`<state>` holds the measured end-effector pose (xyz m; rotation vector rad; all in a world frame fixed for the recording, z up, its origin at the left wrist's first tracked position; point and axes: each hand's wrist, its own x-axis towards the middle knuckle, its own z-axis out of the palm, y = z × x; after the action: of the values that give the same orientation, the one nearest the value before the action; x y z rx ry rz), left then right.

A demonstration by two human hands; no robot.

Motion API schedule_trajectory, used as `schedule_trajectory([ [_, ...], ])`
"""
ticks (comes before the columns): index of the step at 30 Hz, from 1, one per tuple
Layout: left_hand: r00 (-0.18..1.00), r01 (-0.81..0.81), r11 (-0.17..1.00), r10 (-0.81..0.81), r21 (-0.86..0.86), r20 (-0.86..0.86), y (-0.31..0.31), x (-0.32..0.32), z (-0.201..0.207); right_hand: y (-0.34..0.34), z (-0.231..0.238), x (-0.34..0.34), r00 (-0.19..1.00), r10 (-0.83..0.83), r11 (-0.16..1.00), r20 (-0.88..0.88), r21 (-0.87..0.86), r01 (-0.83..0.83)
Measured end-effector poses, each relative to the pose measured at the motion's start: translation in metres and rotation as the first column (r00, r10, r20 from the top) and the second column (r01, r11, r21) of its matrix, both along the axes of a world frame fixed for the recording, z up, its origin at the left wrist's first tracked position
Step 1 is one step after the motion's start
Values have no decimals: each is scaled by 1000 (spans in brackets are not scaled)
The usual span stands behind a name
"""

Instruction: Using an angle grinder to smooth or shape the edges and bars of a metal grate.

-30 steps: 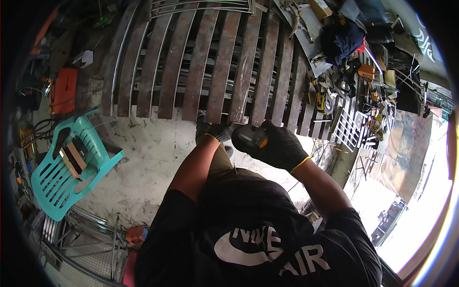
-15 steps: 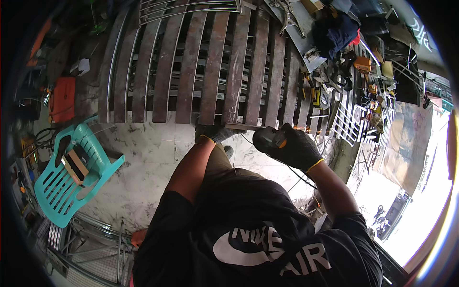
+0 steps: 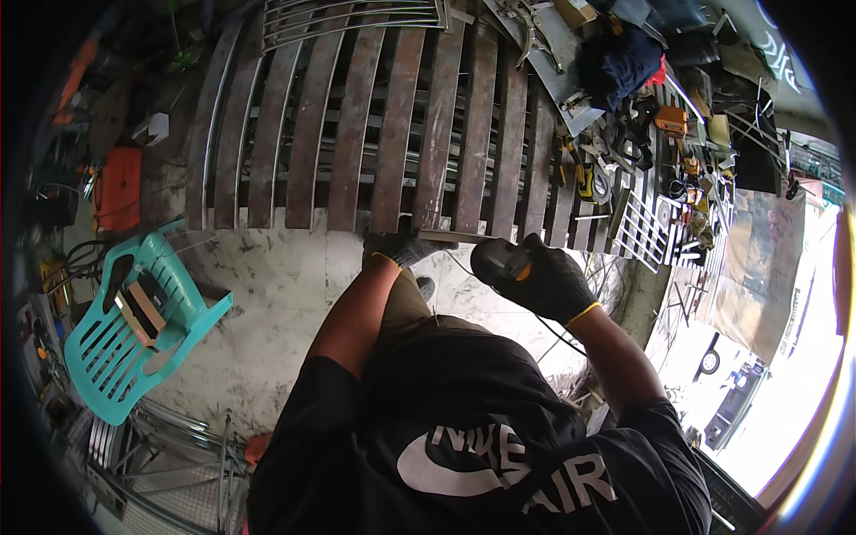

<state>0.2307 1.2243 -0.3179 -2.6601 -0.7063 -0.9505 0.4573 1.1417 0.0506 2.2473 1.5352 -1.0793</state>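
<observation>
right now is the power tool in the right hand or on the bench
In the right hand, whose gloved grip wraps around the power tool.

Black short-sleeved shirt here, bold white print across it, olive-brown trousers, dark gloves flashing bright yellow trim!
</observation>
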Motion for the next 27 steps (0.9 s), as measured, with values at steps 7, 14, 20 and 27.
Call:
schedule_trajectory([
  [7,984,-81,975,46,-205,-172,-8,-7,-38,39,-12,-58,992,97,993,-80,75,-91],
  [14,953,-226,859,98,-460,-286,-11,-12,-44,53,-17,-78,976,138,986,-171,114,-119],
  [20,921,-237,876,65,-420,-384,-10,-13,-53,55,-22,-81,975,130,988,-179,102,-113],
  [27,643,331,749,266,574,-718,-10,-2,-76,32,-14,-50,984,128,982,-123,152,-109],
])
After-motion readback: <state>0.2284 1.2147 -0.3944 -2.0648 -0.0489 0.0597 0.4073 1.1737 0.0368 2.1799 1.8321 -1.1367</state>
